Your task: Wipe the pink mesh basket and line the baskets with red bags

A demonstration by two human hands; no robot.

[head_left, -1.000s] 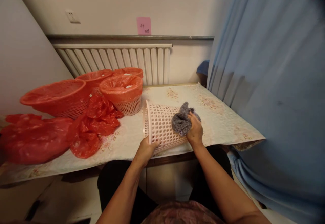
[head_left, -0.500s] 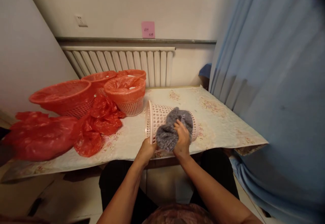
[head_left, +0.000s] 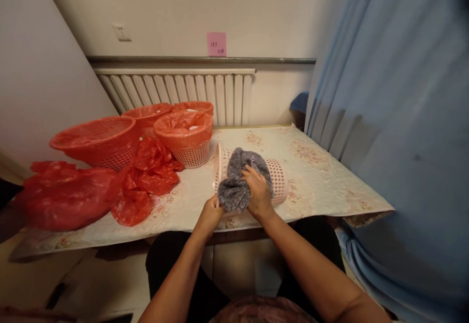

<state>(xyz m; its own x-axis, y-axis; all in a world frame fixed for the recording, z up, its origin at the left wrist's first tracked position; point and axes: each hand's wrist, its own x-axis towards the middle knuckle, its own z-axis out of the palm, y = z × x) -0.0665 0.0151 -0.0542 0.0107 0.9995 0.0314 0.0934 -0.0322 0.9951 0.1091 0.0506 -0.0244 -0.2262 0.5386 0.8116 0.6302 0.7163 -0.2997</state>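
A pale pink perforated plastic basket (head_left: 279, 181) lies on its side on the table in front of me, its open rim facing left. My left hand (head_left: 211, 213) is closed around the near part of that rim. Bunched under my right hand (head_left: 259, 191) is a fluffy grey cloth (head_left: 238, 191), pressed against the side of the basket. My right fingers are curled into the cloth, and it covers much of the basket's middle.
Several baskets lined with red plastic bags (head_left: 183, 125) stand at the back left. Crumpled red bags (head_left: 146, 181) lie before them. A floral cloth (head_left: 322, 186) covers the table. A radiator (head_left: 176, 86) is behind, and a blue curtain (head_left: 384, 118) hangs at the right.
My right hand and the grey cloth have slid left along the basket toward its rim, uncovering more of its base end. My left hand stays at the rim.
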